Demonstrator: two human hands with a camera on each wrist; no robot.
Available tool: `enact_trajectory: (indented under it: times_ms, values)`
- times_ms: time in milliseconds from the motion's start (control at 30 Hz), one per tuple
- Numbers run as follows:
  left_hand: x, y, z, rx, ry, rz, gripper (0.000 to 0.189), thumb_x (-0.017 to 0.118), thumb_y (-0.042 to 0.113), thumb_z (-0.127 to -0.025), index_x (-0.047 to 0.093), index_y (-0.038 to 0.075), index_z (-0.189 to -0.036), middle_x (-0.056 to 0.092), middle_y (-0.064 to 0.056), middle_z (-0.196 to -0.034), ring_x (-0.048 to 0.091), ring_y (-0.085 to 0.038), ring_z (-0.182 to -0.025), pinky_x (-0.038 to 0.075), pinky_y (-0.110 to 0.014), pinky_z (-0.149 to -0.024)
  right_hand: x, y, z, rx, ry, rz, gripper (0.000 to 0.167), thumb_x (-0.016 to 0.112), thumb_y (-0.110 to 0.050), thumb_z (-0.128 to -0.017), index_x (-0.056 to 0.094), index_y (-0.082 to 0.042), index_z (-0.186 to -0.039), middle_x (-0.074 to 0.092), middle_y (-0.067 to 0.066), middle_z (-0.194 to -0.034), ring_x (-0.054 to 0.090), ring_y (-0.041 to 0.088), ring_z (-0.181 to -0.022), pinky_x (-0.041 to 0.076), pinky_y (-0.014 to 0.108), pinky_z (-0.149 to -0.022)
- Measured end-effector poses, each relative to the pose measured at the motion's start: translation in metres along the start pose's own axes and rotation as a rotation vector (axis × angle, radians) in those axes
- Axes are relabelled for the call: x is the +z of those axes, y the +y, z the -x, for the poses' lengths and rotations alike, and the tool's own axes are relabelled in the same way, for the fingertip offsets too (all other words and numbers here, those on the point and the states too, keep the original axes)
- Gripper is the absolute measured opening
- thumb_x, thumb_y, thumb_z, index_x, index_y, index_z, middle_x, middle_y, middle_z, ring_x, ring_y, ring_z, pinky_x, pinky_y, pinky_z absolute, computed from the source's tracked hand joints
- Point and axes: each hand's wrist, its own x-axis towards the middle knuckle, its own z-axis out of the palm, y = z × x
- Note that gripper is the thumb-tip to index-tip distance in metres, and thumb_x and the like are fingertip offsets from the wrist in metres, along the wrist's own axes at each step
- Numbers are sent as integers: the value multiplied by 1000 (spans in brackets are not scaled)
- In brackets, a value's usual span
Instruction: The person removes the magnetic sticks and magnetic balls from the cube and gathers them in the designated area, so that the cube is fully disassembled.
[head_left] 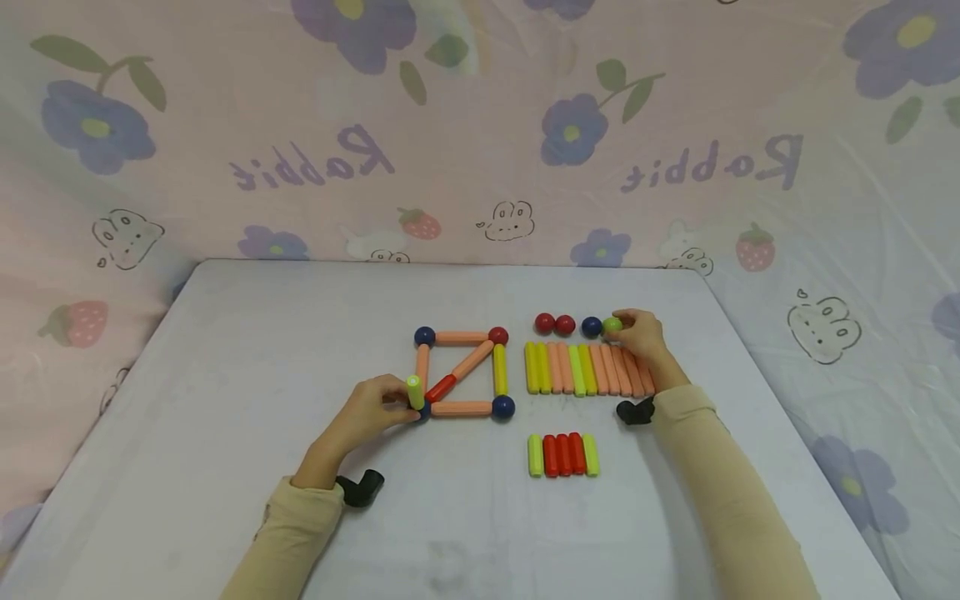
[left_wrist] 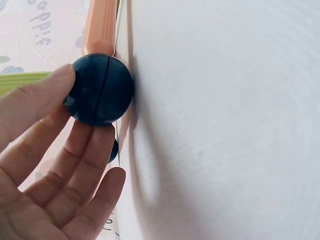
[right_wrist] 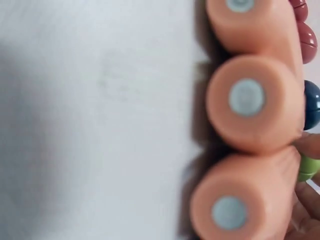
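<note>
Left hand [head_left: 372, 408] fingers grip navy ball [left_wrist: 104, 90], lime rod [head_left: 414, 392] upright beside them; right hand [head_left: 642, 335] fingers pinch lime ball [head_left: 612, 325], farther right.

A fabric-screened place of unclear kind, with a white table [head_left: 300, 308] before pastel rabbit-and-flower cloth [head_left: 450, 158].

Four glossy dark-blue balls [head_left: 503, 407], three glossy dark-red balls [head_left: 544, 323], one glossy light-green ball [head_left: 611, 326]; four long yellow rods [head_left: 500, 372], four short red rods [head_left: 564, 455], four light-green rods [head_left: 536, 456], and at least ten peach rods [head_left: 462, 409], some partly hidden.
</note>
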Motion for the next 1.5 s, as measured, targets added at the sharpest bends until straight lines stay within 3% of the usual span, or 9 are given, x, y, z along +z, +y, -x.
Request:
enact_trajectory:
  times_ms: [200,333,367,433,567,667,933,1200,1500]
  values:
    - [0,1,1,2,2,-2,21,78,7,-78,72,1,-98,70,-14,-98,66,-26,-95,54,-48,-95,-6,-10,13,-18,44,-34,52,63,-11,-92,45,7,-137,51,31,-136,49,43,-126,45,52,-107]
    - [0,0,1,-5,3,0,22,77,6,-78,72,1,-100,70,-14,-99,66,-27,-95,54,-47,-95,-5,-23,29,-94,123,-52,47,62,-9,-92,49,7,-134,52,31,-134,50,43,-123,47,52,-103]
    - [0,0,1,-5,3,0,23,77,6,-79,71,1,-100,70,-14,-99,66,-27,-96,54,-47,-95,-4,-28,34,-120,135,-59,45,62,-9,-92,50,8,-132,53,31,-133,51,42,-122,51,44,-99]
    - [0,0,1,-7,2,-2,23,77,6,-79,71,1,-100,71,-14,-99,67,-27,-96,55,-47,-95,1,-37,44,-174,147,-74,42,63,-8,-92,53,8,-129,55,30,-129,53,42,-119,53,42,-96]
    - [-1,1,1,-15,-3,-2,24,77,7,-79,71,0,-101,71,-15,-99,67,-28,-96,55,-46,-94,17,-53,64,-271,109,-148,39,65,-9,-90,56,8,-124,59,29,-124,58,40,-113,55,18,-87]
    - [-1,1,1,-21,-10,-4,24,77,8,-79,71,0,-102,71,-15,-99,67,-28,-96,55,-45,-93,31,-65,77,-317,66,-215,38,68,-11,-89,59,6,-122,62,27,-120,60,37,-109,54,17,-88]
    - [-2,2,1,-27,-4,-6,24,77,8,-79,72,1,-101,72,-14,-99,67,-27,-95,56,-44,-90,75,-110,117,-407,-89,-352,37,70,-7,-86,60,3,-119,65,25,-117,63,35,-106,58,38,-91]
    - [1,0,-1,-48,9,-4,24,78,8,-78,72,1,-100,72,-14,-97,68,-26,-92,57,-42,-87,121,-137,141,-571,-186,-405,35,71,-9,-85,61,6,-116,66,24,-114,64,37,-101,59,39,-87]
    - [-1,1,0,-29,23,2,23,78,7,-78,73,-1,-99,73,-17,-95,70,-27,-89,58,-39,-82,153,-158,147,-636,-197,-441,40,73,-5,-83,60,4,-121,66,23,-114,66,35,-101,60,32,-86]
